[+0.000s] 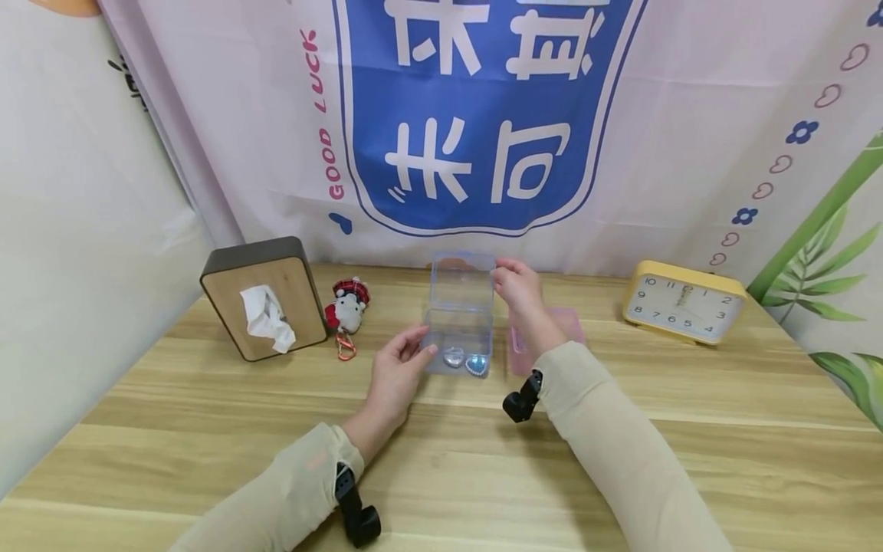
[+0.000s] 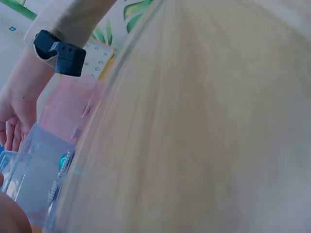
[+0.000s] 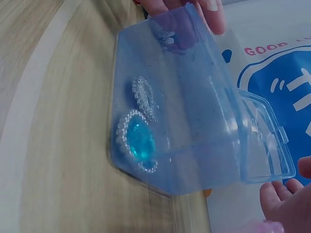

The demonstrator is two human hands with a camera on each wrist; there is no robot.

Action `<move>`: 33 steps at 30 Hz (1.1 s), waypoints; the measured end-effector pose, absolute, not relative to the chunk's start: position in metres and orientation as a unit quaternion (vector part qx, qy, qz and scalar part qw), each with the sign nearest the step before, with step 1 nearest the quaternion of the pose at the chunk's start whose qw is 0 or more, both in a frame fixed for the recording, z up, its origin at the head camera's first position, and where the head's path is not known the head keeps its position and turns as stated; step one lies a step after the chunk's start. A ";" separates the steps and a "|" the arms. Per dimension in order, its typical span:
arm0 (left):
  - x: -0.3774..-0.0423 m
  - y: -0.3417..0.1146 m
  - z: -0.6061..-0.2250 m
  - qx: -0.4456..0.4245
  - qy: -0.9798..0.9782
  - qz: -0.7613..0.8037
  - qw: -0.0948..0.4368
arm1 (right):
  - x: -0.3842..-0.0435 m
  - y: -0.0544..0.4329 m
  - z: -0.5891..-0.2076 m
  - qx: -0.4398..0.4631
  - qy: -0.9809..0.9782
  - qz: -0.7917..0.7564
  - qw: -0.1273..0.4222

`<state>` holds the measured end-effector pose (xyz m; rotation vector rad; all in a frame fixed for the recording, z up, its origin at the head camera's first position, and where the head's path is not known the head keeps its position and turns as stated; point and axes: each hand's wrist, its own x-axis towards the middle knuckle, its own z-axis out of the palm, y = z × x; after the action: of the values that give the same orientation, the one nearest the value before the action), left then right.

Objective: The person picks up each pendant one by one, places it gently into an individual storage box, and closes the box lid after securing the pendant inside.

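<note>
A clear blue plastic box (image 1: 458, 330) stands on the table with its hinged lid (image 1: 464, 280) raised towards the wall. Inside lie two gems with beaded rims, a clear one (image 1: 453, 356) and a blue heart-shaped one (image 1: 477, 364); the right wrist view shows the blue gem (image 3: 140, 141) close up through the wall. My left hand (image 1: 400, 368) holds the box by its left side, thumb and fingers about the wall. At the lid's right edge are the fingertips of my right hand (image 1: 519, 290); the right wrist view shows these fingers (image 3: 284, 194) beside the lid's corner, not visibly gripping it.
A pink plastic box (image 1: 567, 323) lies under the right forearm. To the left stand a tissue box (image 1: 221, 307) and a plush keychain (image 1: 348, 310) with an orange clip. A yellow alarm clock (image 1: 683, 303) is at the right. A printed cloth (image 1: 476, 115) hangs behind the table.
</note>
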<state>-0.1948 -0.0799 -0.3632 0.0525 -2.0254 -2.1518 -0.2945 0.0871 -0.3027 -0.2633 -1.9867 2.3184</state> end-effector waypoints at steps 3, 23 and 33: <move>-0.194 -0.079 -0.364 0.026 -0.682 -0.725 0.092 | -0.295 0.086 -0.302 -0.086 -0.649 0.755 0.039; -0.192 -0.077 -0.365 0.034 -0.693 -0.713 0.104 | -0.276 0.089 -0.285 -0.049 -0.651 0.757 0.030; -0.192 -0.077 -0.366 0.033 -0.696 -0.708 0.112 | -0.261 0.091 -0.285 -0.039 -0.644 0.763 0.026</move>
<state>-0.1922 -0.0770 -0.3660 0.0971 -2.0446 -2.0791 -0.2614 0.0905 -0.2849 -0.1208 -1.9919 2.3596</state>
